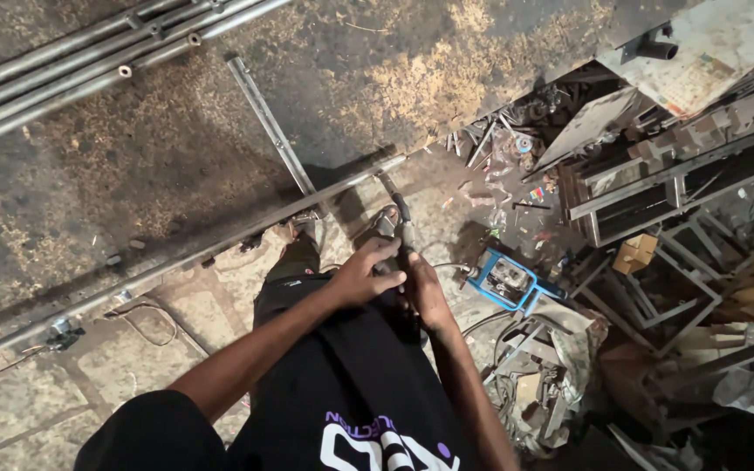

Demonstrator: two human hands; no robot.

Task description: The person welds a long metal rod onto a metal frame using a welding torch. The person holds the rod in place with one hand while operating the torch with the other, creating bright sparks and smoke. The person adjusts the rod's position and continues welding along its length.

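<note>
Head view, looking straight down at a workshop floor (133, 157) of stained, gritty concrete. The person wears a black shirt, both bare arms reaching forward and meeting just ahead of the body. The left hand (361, 272) and right hand (422, 288) sit close together, touching, around a dark electrode holder (403, 228) whose tip points up and away toward a long steel bar (220, 249). Fingers of the left hand are curled narrow over the tool's lower part; fingers of the right hand are wrapped tight on its handle. The bar runs diagonally from lower left to upper right across the floor, passing just beyond the tool's tip; whether tip and bar touch cannot be told. A shorter flat strip (268, 122) meets the bar from above, near the joint. A bundle of round pipes (89, 52) lies well apart at upper left. Just right of the hands stands a small blue-framed welding unit (506, 281), with scrap metal frames (674, 183) heaped beyond it.
</note>
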